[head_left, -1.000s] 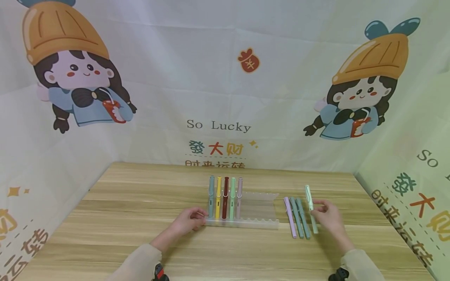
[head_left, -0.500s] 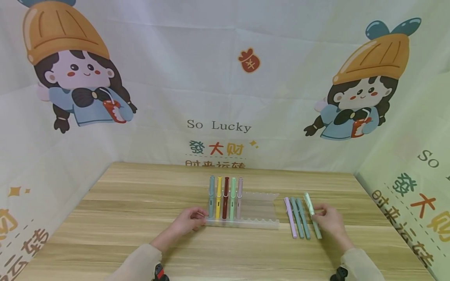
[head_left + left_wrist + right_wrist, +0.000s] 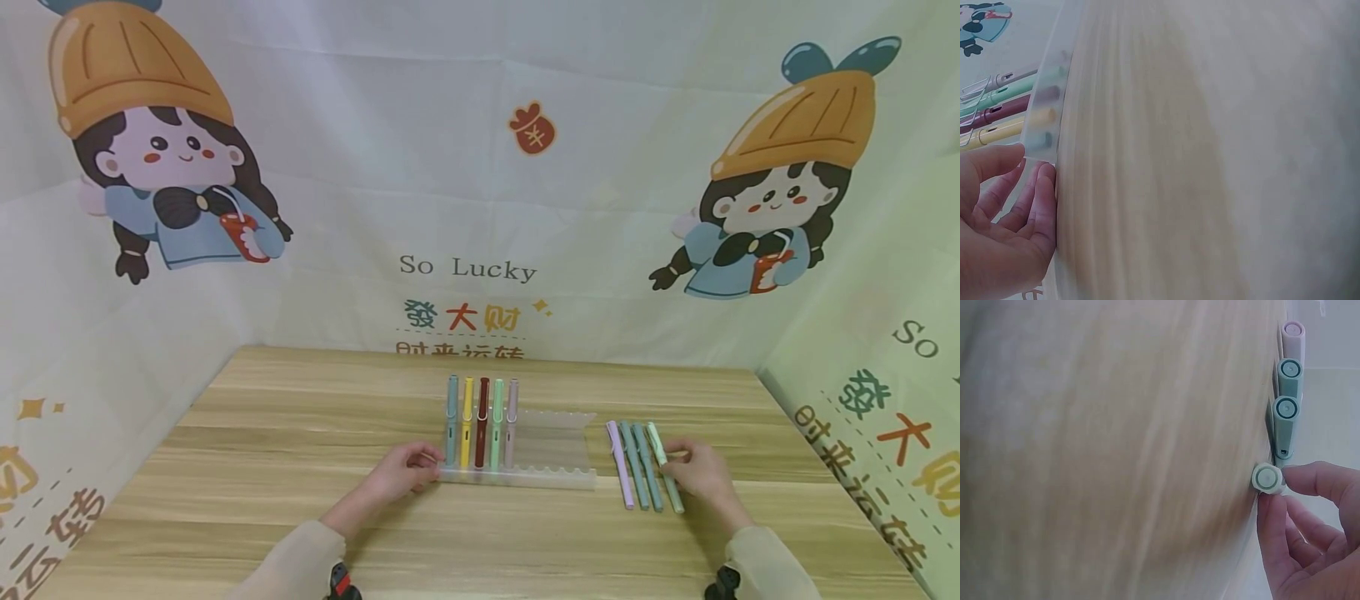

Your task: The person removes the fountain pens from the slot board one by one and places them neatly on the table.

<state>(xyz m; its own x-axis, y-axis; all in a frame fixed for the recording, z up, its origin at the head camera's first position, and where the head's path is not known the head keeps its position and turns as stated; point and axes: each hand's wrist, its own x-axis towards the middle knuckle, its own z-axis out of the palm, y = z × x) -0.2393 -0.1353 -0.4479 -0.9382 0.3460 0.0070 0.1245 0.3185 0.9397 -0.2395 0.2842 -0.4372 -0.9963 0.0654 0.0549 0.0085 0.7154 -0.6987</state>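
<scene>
A clear plastic pen rack (image 3: 555, 478) lies in mid-table with several capped pens upright in its left slots, among them a yellow pen (image 3: 467, 425) and a dark red pen (image 3: 482, 425). My left hand (image 3: 408, 468) grips the rack's left end, thumb and fingertips at its corner in the left wrist view. On the right, my right hand (image 3: 701, 471) pinches a pale green pen (image 3: 657, 443) between thumb and fingers, low at the table. Beside it lie a lilac pen (image 3: 619, 467) and two teal pens (image 3: 634, 467). In the right wrist view the pale pen's round end (image 3: 1267, 479) faces the camera.
The wooden table (image 3: 480, 550) carries rack and pens. A printed cloth (image 3: 465, 167) with cartoon figures hangs behind it and along both sides. The rack's right slots (image 3: 558, 442) hold no pens.
The pale green pen has come down toward me and settled alongside the teal pens, my right hand still pinching it. My left hand and the rack have stayed put.
</scene>
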